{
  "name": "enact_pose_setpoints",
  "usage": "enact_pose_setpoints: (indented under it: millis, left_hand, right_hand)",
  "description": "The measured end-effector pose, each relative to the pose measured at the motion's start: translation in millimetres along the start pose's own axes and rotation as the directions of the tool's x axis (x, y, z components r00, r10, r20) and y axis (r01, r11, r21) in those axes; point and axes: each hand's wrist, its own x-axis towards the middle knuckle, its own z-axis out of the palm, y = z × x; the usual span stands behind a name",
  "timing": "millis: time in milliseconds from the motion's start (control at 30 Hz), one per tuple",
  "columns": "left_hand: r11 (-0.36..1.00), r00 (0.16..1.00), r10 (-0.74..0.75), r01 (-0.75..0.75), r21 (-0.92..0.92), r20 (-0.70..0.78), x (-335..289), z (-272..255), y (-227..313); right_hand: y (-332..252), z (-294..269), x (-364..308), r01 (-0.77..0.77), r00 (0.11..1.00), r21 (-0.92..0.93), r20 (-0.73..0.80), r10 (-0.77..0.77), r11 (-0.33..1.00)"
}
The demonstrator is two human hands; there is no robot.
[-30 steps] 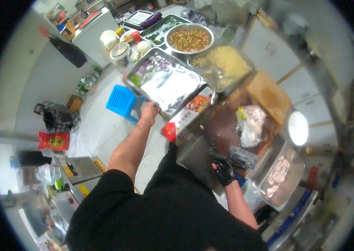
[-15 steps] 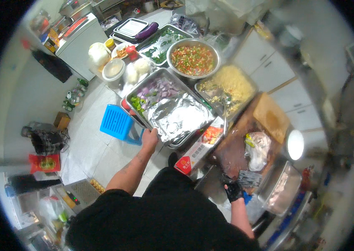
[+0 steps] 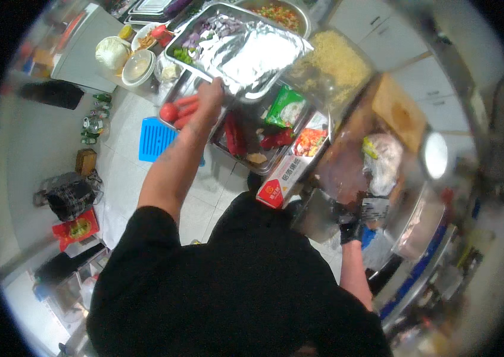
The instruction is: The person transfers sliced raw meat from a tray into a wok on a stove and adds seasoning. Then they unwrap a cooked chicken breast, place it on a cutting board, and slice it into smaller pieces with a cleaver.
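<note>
My bare left hand (image 3: 210,95) grips the near rim of a steel tray (image 3: 204,74) holding chopped purple onion (image 3: 204,35), green pepper pieces and crumpled foil (image 3: 258,56). The tray is raised over other trays. Beneath it show red sausage-like pieces (image 3: 187,110), a round tomato (image 3: 169,112), and a green-and-white packet (image 3: 286,107). My right hand (image 3: 350,226), in a black glove, is closed beside the brown chopping board (image 3: 341,169). A broad grey blade, apparently a cleaver (image 3: 316,215), sticks out left of it. Pale raw meat (image 3: 383,160) lies on the board.
A foil box (image 3: 290,172) stands between trays and board. Shredded yellow food (image 3: 338,62) fills a container behind. A steel pan (image 3: 421,223) stands at right. A blue plastic stool (image 3: 156,140) and green bottles (image 3: 94,122) are on the left floor.
My left hand has lifted the foil-topped tray and moved it away from me, uncovering the trays with sausage-like pieces and the packet. The view has shifted; my right hand stays by the board.
</note>
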Motion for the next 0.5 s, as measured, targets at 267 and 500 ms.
enact_pose_setpoints:
  millis: [267, 500]
  left_hand:
    - [0.893, 0.949, -0.058, 0.188, -0.409, 0.31, 46.4, 11.9, 24.9]
    - [0.807, 0.844, 0.338, -0.487, 0.334, 0.416, -78.4, 3.3, -9.7]
  right_hand:
    - [-6.0, -58.5, -36.0, 0.159, 0.957, 0.02, -0.25, -0.149, 0.987]
    - [-0.8, -67.2, -77.9, 0.217, 0.868, -0.119, -0.431, -0.247, 0.969]
